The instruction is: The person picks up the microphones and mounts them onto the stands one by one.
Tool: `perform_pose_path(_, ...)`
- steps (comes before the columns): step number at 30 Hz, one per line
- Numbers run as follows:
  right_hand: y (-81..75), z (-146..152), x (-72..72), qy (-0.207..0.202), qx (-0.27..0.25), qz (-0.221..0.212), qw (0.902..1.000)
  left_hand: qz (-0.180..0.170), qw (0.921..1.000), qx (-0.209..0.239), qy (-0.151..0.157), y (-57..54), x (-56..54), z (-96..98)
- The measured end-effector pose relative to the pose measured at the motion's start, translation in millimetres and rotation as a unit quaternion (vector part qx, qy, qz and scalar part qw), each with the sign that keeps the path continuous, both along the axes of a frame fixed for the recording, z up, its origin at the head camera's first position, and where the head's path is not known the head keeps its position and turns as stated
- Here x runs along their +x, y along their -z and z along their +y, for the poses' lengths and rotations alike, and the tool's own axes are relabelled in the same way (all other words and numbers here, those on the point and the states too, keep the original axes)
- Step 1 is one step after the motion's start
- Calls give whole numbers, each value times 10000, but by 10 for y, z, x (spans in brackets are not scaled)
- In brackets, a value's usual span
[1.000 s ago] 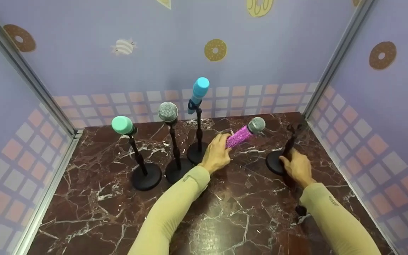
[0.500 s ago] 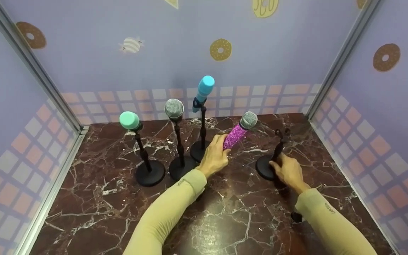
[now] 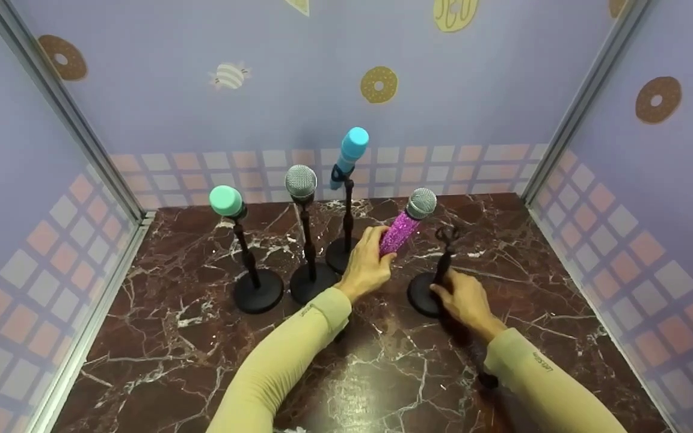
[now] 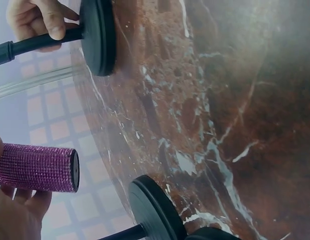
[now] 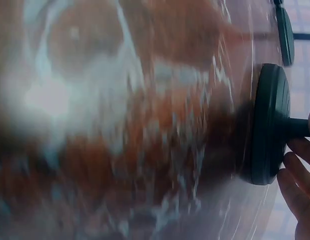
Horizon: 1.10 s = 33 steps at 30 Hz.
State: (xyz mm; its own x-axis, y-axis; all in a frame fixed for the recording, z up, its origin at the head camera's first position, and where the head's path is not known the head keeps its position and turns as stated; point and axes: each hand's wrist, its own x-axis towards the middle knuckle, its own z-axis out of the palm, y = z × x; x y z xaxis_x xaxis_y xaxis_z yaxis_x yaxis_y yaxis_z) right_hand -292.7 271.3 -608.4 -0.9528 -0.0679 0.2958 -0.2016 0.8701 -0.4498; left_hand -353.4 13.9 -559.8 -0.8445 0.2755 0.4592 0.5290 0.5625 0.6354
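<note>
My left hand [image 3: 367,267] grips a microphone [image 3: 400,231] by its glittery purple handle, its silver mesh head pointing up and to the right. In the left wrist view the flat black end of the purple handle [image 4: 37,167] sticks out past the fingers, above the table. To the right, my right hand [image 3: 467,300] holds an upright black microphone stand [image 3: 444,264] low on its pole, just above the round base [image 5: 270,125]. The clip at the top of that stand has no microphone in it.
Left of my hands stand three more stands, bearing a mint-green-headed microphone [image 3: 226,201], a silver-headed one [image 3: 301,182] and a blue one [image 3: 354,144]. The dark marbled table [image 3: 160,361] is enclosed by patterned walls. A small dark object [image 3: 488,380] lies near my right sleeve.
My right hand has brought the bare stand leftward across the table, closer to the purple microphone. My left hand keeps its grip, and the microphone has tilted slightly more upright.
</note>
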Motion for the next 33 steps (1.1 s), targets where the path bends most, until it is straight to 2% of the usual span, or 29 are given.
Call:
perform_pose_path(5,4,-157,45,-192,63,80,9998,214,9995,-175,-152,-33,12,-3)
perform_pose_path(12,13,-335,81,-514,109,370,9979,301,9991,239,158,-54,5,-6)
perform_pose_path(17,10,-451,118,-694,117,494,9963,331,9984,343,317,-74,-2,-16)
perform_pose_path(26,21,-649,176,-1051,121,547,9929,548,9971,402,340,-136,-22,-91)
perform_pose_path(33,14,-739,196,-1133,204,512,9920,456,9975,339,414,-181,-7,-130)
